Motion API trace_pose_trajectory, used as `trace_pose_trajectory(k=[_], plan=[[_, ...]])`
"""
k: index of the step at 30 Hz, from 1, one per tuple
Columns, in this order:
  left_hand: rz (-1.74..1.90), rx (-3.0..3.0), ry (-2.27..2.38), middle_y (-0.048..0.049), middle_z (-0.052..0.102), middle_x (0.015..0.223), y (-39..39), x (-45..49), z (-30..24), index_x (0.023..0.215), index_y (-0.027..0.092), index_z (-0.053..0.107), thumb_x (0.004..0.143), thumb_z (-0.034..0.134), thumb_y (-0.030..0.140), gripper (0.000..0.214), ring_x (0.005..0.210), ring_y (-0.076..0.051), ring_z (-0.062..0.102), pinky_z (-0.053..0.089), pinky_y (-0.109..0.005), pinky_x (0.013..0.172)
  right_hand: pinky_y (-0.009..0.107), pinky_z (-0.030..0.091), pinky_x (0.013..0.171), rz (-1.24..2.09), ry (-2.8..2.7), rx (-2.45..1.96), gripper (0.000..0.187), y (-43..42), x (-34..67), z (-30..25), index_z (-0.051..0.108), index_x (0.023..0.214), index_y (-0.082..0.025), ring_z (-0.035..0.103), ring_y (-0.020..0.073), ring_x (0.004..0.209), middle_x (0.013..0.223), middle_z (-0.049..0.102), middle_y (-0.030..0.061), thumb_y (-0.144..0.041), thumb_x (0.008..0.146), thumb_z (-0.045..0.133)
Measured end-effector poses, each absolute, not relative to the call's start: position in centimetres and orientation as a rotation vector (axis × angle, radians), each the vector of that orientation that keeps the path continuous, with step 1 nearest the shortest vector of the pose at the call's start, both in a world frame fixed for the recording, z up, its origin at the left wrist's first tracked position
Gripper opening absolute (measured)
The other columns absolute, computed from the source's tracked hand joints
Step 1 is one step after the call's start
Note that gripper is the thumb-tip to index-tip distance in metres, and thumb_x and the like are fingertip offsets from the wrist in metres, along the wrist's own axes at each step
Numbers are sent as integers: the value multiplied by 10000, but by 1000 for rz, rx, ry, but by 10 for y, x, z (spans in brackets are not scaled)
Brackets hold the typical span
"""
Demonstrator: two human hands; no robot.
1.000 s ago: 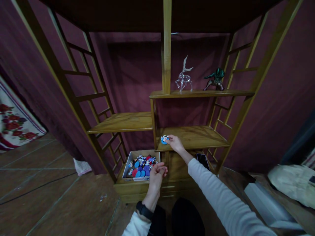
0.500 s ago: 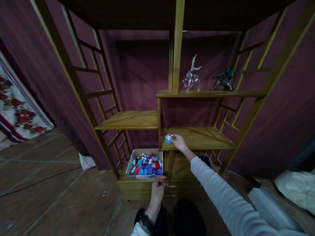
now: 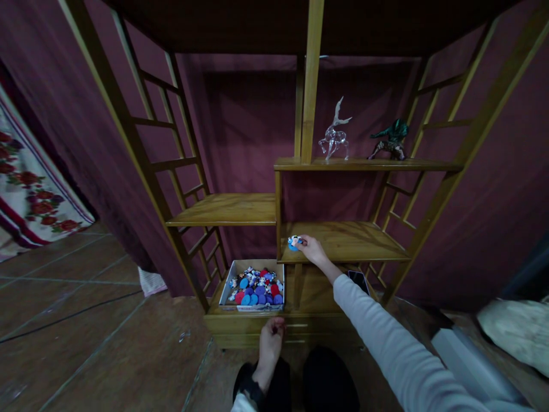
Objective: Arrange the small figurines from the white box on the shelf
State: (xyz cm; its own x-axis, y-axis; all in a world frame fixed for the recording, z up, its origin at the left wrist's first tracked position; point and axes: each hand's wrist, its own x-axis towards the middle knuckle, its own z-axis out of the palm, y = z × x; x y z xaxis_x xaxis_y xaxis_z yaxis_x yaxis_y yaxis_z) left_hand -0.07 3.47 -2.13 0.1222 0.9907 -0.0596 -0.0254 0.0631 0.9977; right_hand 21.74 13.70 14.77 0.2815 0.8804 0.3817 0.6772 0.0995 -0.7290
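Writing: no brand, label or lettering can be read on any item; everything is too small and dim.
Small toy: a little blue and white piece (image 3: pixel 294 242), rounded, blue at the bottom and white on top, with finer detail too small to make out.
Toy's place: at the front left corner of the lower right shelf board (image 3: pixel 351 240) of the wooden shelf unit (image 3: pixel 311 86).
Right hand (image 3: pixel 313 250): stretched out on a pale grey sleeve, fingertips pinched on the toy at the shelf edge.
Left hand (image 3: pixel 271 340): low in front of the unit's base, fingers curled together into a loose fist; whether it holds anything I cannot tell.
Box (image 3: pixel 253 308): a white open tray on the bottom board, just below and left of the toy, filled with blue, red and purple round pieces mixed with small multicoloured figures.
Phone (image 3: pixel 358 280): a dark slab lying on the bottom board, under the right arm.
Upper shelf: a clear glass deer (image 3: pixel 334 134) and, to its right, a dark green figurine (image 3: pixel 391 138), well apart from the hands.
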Motion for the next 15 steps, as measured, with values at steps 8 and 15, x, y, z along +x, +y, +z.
trace_pose_trajectory(k=[8,15], plan=[[953,1649,1315,-54,693,819,36,-11,-29,804,156,632,711,463,88,204,796,-162,638,459,-261,772,253,468,699,235,-1513,-1687,274,138,218,149,648,969,-240,636,177,816,892,698,17,-429,782,580],[876,1780,1362,-40,697,847,32,-10,-28,850,174,634,747,438,73,243,820,-145,643,453,-227,759,290,482,772,294,-1508,-1680,298,136,218,150,630,1016,-246,637,182,867,932,695,10,-401,764,604]])
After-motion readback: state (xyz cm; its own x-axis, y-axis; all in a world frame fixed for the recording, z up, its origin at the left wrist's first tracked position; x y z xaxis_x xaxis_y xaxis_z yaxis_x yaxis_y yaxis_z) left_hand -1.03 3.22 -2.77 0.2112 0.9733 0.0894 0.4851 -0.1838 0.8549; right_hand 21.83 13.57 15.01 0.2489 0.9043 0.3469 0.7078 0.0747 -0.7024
